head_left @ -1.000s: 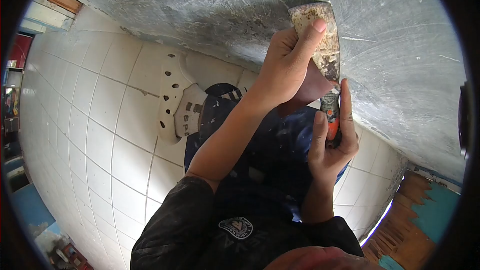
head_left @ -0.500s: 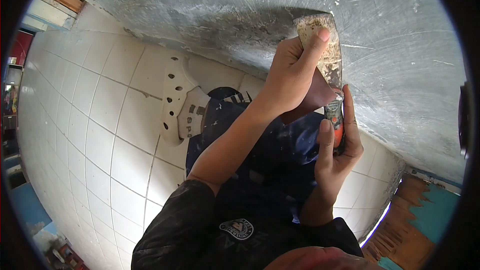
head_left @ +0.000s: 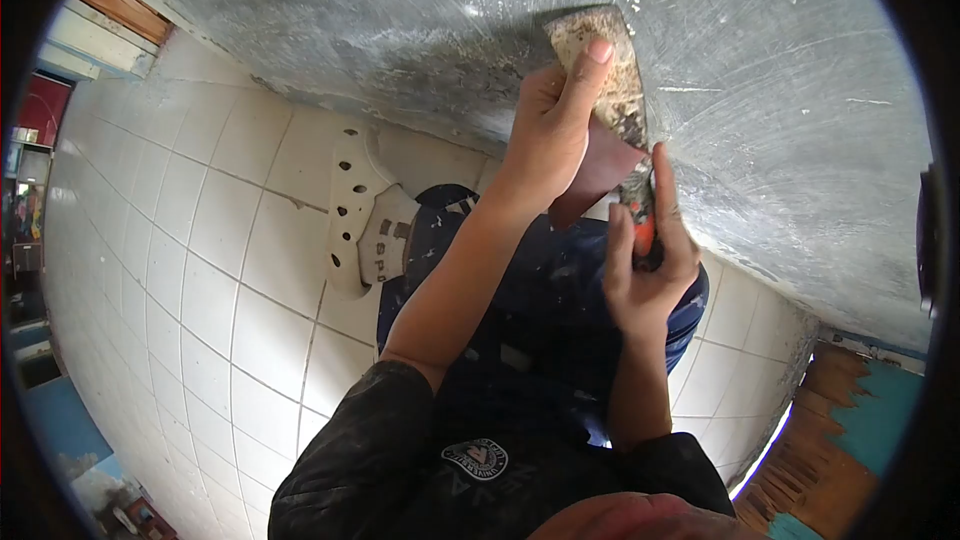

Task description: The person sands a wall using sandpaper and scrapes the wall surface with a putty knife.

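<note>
A putty knife (head_left: 625,90) with a broad, rust-spotted blade is held up in front of the grey wall. My left hand (head_left: 550,135) is closed about the blade, its thumb pressed flat on the face. A reddish-brown sheet that looks like sandpaper (head_left: 600,172) sticks out below that hand, beside and partly behind the blade; where it is gripped is hidden. Around the black and orange handle (head_left: 642,230) my right hand (head_left: 655,275) is closed, thumb on one side and index finger stretched along the other.
The scratched grey wall (head_left: 760,70) rises close beyond the hands. White floor tiles (head_left: 200,310) spread to the left. A white clog (head_left: 352,215) is on a foot beside my bent dark-trousered leg (head_left: 540,270). Peeling brown and teal wood (head_left: 850,420) stands at the lower right.
Both hands have shifted left and slightly up together, carrying the putty knife and the brown sheet. More of my knee shows to the right of the right hand.
</note>
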{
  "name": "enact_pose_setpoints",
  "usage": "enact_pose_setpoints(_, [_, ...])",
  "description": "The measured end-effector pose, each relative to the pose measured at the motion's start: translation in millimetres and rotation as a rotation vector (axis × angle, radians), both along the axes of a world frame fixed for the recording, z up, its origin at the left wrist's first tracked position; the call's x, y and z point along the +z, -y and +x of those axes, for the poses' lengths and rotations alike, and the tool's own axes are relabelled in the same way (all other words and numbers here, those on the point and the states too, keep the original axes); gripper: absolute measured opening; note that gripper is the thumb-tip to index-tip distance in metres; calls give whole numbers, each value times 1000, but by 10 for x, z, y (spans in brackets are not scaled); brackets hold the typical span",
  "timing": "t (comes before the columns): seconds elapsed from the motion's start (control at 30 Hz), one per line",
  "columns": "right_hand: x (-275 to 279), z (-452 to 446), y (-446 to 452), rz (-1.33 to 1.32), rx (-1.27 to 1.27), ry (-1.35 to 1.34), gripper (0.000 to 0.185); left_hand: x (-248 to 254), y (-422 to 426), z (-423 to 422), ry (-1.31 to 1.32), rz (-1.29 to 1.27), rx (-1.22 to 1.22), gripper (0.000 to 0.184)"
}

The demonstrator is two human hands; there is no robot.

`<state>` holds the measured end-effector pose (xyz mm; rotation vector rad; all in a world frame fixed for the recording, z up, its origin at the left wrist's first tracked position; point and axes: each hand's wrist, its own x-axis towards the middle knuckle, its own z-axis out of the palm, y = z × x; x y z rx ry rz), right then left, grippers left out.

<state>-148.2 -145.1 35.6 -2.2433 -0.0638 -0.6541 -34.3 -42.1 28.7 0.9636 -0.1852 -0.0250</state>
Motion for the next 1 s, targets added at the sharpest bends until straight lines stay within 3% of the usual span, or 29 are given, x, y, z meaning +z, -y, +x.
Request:
enact_pose_setpoints(0.17, [-294, -91, -33, 205, 43, -39, 59, -119, -34, -34, 34, 124, -36, 45])
enact_pose_setpoints(0.53, [-262, -61, -61, 156, 41, 75, 57, -47, 30, -63, 88, 118, 32, 47])
enact_pose_setpoints(0.8, [-259, -1, 32, 203, 10, -72, 60, -80, 51, -82, 47, 250, 109, 51])
enact_pose_setpoints(0.9, [-573, 28, 131, 253, -30, -117, 42, -366, -49, -61, 85, 523, 137, 48])
enact_pose_setpoints(1.0, [-762, 36, 198, 162, -29, 5, 33, -725, -175, -174, 34, 611, 78, 45])
